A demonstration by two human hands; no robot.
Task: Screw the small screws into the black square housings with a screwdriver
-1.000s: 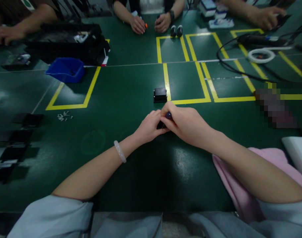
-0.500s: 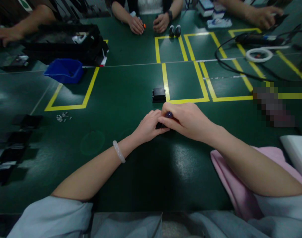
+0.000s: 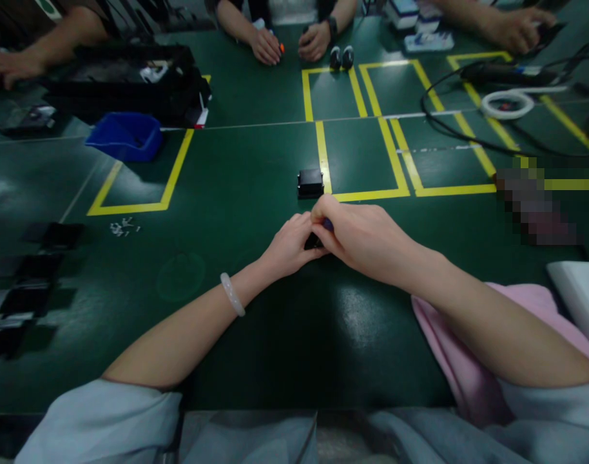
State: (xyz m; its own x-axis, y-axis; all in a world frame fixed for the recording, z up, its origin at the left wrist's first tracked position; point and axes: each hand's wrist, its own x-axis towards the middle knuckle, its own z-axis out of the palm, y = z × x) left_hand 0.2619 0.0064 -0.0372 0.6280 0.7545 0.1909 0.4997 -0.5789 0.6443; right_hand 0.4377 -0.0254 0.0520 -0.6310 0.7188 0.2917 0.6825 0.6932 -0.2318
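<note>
Both hands meet at the middle of the dark green table (image 3: 227, 206) with yellow tape lines. The left hand (image 3: 289, 248) and the right hand (image 3: 359, 235) close their grip together on a small black part (image 3: 312, 242), fingertips pinching it from either side just above the table; most of it is hidden. Just beyond the hands sits a small black box-shaped component (image 3: 310, 182), beside a yellow line. A blue plastic bin (image 3: 123, 134) stands far left.

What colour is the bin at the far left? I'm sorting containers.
Blue; the bin shows in the head view.
</note>
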